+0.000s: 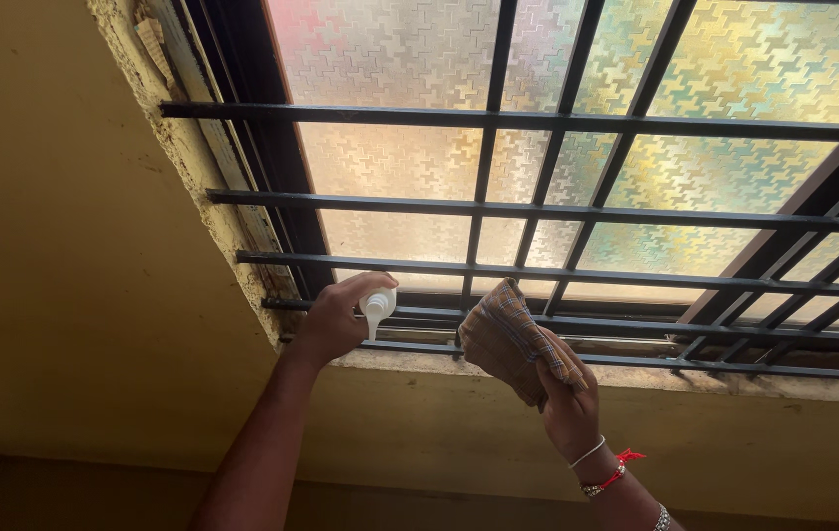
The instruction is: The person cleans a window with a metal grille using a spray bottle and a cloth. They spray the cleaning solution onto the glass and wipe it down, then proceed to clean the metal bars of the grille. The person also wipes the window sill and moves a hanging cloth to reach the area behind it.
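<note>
Up against the window grille (538,211) I've got both hands raised to the lowest bars. My left hand (333,320) is wrapped around a small white spray bottle (377,308), fingers curled nearly closed around its neck, with what looks like the forefinger lying over the top. The bottle sits tipped, its top leaning in towards the bar by the left frame, so I'd judge it's held that way to aim at the metal. Over to the right, my right hand (567,398) has a brown checked cloth (503,334) bunched tight in a closed fist, the loose end standing up and touching the lower bar just beside the bottle. I read that wadding as giving a firm pad to press with. Behind the bars, the patterned frosted glass (715,167) glows; the yellow wall (56,256) flanks the left.
</note>
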